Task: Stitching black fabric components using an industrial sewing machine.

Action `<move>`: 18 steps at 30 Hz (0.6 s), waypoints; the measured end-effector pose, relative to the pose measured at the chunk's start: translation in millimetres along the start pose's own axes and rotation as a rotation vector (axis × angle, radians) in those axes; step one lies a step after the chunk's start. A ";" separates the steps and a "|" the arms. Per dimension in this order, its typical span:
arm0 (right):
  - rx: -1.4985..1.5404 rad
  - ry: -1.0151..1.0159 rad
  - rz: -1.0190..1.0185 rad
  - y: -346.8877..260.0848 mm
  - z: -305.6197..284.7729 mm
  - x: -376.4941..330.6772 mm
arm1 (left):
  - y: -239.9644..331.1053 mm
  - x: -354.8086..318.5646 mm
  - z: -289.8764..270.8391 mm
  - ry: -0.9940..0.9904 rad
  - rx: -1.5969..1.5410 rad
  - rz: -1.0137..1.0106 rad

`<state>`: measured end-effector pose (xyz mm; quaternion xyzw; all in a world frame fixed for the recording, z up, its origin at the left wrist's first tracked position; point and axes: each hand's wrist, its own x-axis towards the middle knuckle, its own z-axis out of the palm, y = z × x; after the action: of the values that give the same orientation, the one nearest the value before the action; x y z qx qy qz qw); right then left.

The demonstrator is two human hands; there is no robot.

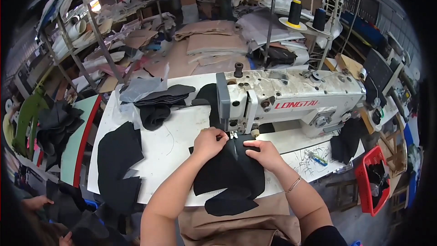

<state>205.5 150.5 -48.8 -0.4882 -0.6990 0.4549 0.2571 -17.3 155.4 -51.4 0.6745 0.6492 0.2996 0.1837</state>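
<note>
Head view: the black fabric [232,168] is lying at the middle of the front edge of the white sewing table [159,155], its nearest flap reaching past that edge. It is looking soft, light and limp, probably bending and puckering easily, so the flat margins either side of its central line are seeming the best hold. The right hand [264,154] is resting on its right margin, thumb and fingers spread. The left hand [210,143] is curling narrowly at the other side; I cannot tell whether it is pinching a layer.

Toward the left edge, a loose black piece [117,164] is lying; toward the front-right corner, snips [316,158] are lying among thread clippings [302,166]. Farther in, the presser foot [234,135] of the sewing machine [291,95] is standing over the fabric. Near the far-left corner, a dark stack [166,94] is sitting beside clear plastic [141,89].
</note>
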 end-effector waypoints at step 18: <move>-0.018 0.007 -0.014 -2.7 0.8 -0.9 | 3.1 -1.5 2.1 0.035 0.047 -0.005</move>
<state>204.0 149.0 -46.7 -0.4872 -0.7056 0.4450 0.2583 -13.5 153.9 -51.2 0.6718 0.6607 0.2957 0.1573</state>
